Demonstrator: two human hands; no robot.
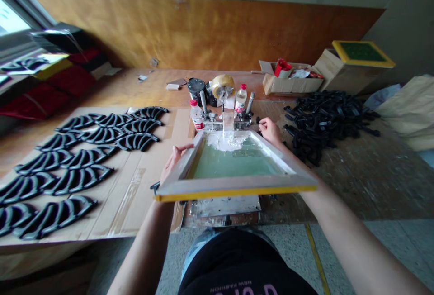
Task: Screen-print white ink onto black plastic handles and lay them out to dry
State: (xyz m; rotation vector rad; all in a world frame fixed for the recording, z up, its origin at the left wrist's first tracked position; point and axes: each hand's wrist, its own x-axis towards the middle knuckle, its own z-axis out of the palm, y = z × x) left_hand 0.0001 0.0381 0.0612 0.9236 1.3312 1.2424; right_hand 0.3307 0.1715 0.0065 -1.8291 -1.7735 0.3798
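The screen frame (233, 184) stood raised above the metal plate (225, 206) on the counter (356, 188), the left hand (174, 161) along its side, the right hand (269, 130) near a small black piece (258, 119). Whether either hand's fingers gripped anything, I couldn't tell. A knock from the right forearm (339, 213) could have dropped it, smearing the white paste (230, 145).

matt screen frame (237, 183), glossy plastic parts (79, 179), glossy wooden board (203, 32)

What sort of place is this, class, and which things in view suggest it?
Probably a printing workshop: a framed screen smeared with pale paste is above the bench, ribbed black parts lie in rough rows on cardboard, and black pieces are heaped opposite.
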